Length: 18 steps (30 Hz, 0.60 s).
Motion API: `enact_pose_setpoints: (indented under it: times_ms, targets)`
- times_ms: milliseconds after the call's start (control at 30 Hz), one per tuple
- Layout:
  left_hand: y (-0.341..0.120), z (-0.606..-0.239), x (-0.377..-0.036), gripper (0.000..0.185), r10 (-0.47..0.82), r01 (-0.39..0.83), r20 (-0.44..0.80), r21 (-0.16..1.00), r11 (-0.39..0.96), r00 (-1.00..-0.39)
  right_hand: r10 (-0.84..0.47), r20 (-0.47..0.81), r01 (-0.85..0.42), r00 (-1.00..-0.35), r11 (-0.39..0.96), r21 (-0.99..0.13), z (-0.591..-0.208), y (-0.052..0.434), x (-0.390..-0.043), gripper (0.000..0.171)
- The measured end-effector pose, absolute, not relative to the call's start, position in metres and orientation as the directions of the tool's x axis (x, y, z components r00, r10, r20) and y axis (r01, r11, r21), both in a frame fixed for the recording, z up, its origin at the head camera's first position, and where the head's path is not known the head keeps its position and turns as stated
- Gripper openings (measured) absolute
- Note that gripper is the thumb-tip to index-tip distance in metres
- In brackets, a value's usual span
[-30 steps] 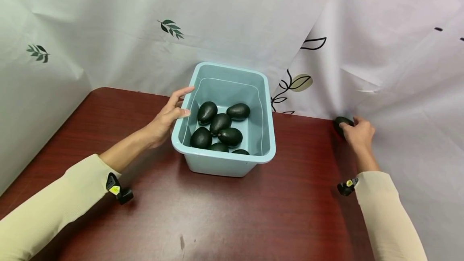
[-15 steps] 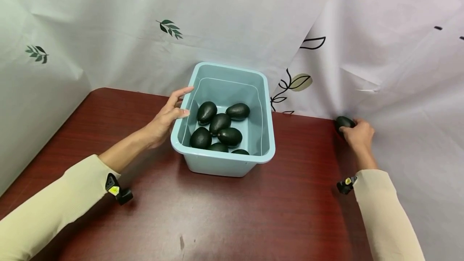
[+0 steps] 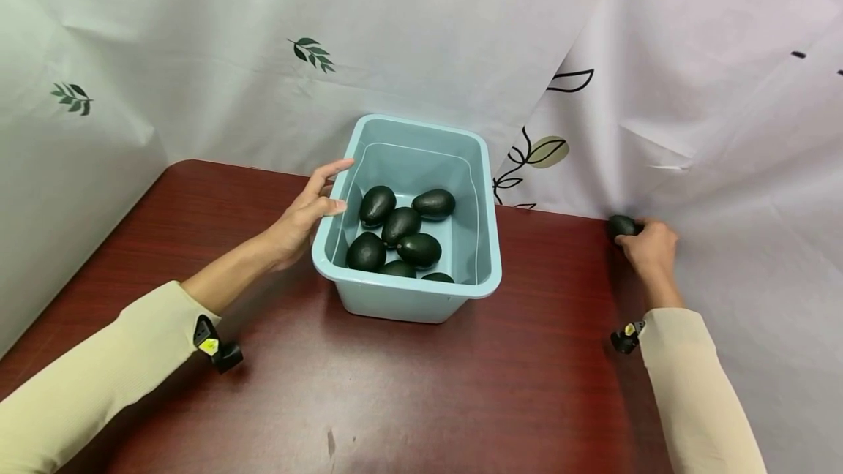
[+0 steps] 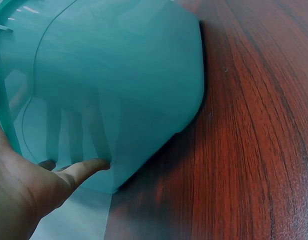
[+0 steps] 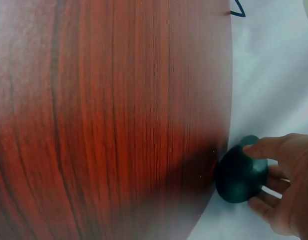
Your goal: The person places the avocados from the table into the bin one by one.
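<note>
Against the back cloth, a light blue plastic tub (image 3: pixel 405 302) stands on the table. Several dark green avocados (image 3: pixel 419 249) lie in its bottom. My left hand (image 3: pixel 296 222) holds the tub's left rim: thumb and index finger reach over the edge, while other fingertips touch the outer wall, as the left wrist view shows. Far to the right, at the table's back right corner, my right hand (image 3: pixel 652 247) grips a single avocado (image 5: pixel 238 175) between thumb and fingers. That avocado is close against the cloth, partly covered by the hand in the head view.
The reddish-brown wooden table (image 3: pixel 369 393) ends at a white cloth (image 3: pixel 217 79) with leaf prints, hanging at the back and both sides. A stretch of table lies between the tub and the right hand.
My right hand has shifted slightly left, its thumb now lower on the avocado, which has moved only a little. The left hand and the tub have stayed in place.
</note>
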<state>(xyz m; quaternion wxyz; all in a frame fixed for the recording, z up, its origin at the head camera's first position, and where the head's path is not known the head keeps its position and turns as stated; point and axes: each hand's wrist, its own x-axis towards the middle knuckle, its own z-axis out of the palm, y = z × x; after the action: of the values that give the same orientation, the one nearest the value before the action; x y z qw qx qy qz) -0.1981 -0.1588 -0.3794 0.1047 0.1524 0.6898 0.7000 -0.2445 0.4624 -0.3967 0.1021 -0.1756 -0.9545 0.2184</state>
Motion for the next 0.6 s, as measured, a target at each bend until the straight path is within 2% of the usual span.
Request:
enact_pose_setpoints:
  times_ms: [333,600]
  targets:
    - [-0.157,-0.379,-0.199,0.079,0.361,0.066,0.068,0.998,-0.017,-0.93,0.343,0.08,0.288,-0.936,0.877,-0.384,-0.396,0.47,-0.243,0.067]
    - [-0.157,-0.38,-0.199,0.078,0.355,0.071,0.07,0.997,-0.012,-0.932,0.291,0.015,0.266,-0.957,0.895,-0.359,-0.391,0.474,-0.245,0.078]
